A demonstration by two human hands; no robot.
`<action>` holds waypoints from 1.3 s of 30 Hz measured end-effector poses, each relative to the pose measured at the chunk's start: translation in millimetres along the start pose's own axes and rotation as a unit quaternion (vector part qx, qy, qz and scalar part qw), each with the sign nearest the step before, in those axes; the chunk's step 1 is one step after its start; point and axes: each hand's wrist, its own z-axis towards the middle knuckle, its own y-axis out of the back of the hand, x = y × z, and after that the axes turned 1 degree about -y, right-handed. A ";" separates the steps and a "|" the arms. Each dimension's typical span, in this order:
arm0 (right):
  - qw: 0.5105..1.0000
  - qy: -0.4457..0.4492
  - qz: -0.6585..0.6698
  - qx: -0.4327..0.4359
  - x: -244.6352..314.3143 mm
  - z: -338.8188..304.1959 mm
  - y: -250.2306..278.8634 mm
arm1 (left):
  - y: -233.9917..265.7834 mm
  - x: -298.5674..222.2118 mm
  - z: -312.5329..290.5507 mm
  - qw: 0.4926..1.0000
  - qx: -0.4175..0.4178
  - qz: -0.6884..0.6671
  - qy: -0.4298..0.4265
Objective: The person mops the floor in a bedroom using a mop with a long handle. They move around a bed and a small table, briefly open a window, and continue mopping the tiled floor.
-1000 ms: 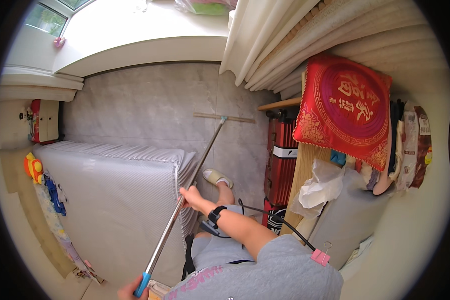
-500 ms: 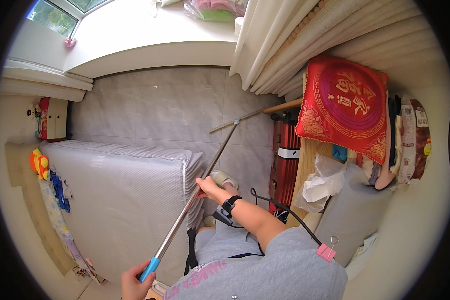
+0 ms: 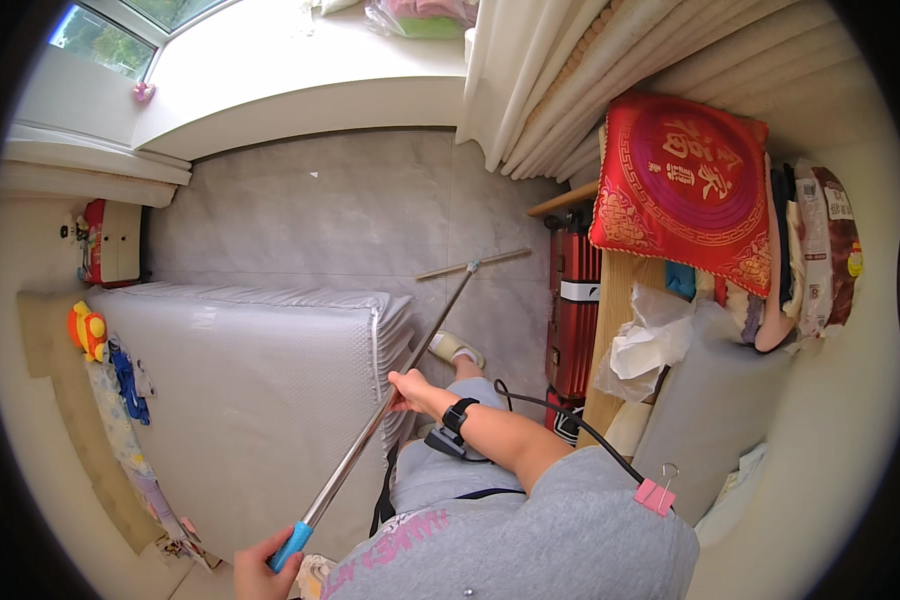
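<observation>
A long-handled mop [image 3: 348,460] with a shiny metal pole slants from the lower left up to the grey floor. Its thin, wide head [image 3: 492,262] lies on the tiles, near the red suitcase. My left hand [image 3: 262,568] is wrapped round the blue grip at the pole's near end. Farther up, my right hand [image 3: 410,391] closes on the pole beside the mattress corner; a black band [image 3: 459,413] circles that wrist. Beyond the right hand, a pale slipper [image 3: 457,350] is on my foot.
A grey-covered mattress [image 3: 240,390] fills the left. At right stand a red suitcase [image 3: 573,335] and a wooden board edge [image 3: 611,330], with a red cushion [image 3: 680,190] above. Long curtains [image 3: 560,80] hang behind. A black cable [image 3: 580,425] runs to a pink clip [image 3: 655,497] on my shirt.
The mop head has come a little nearer to me and swung to lie more level across the view. My slippered foot has shifted right. Both hands keep their hold.
</observation>
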 end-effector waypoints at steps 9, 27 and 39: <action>0.994 0.071 -0.069 0.037 20.1 29.4 -12.3 | -27.9 25.9 -3.0 1.000 -0.019 -0.008 0.005; 0.994 0.079 -0.061 -0.043 -188.0 39.7 8.2 | -130.8 220.4 -81.6 0.995 -0.003 -0.080 -0.061; 0.998 0.042 0.003 -0.045 -329.7 28.7 13.4 | -218.8 338.7 -115.3 0.987 0.014 -0.085 -0.132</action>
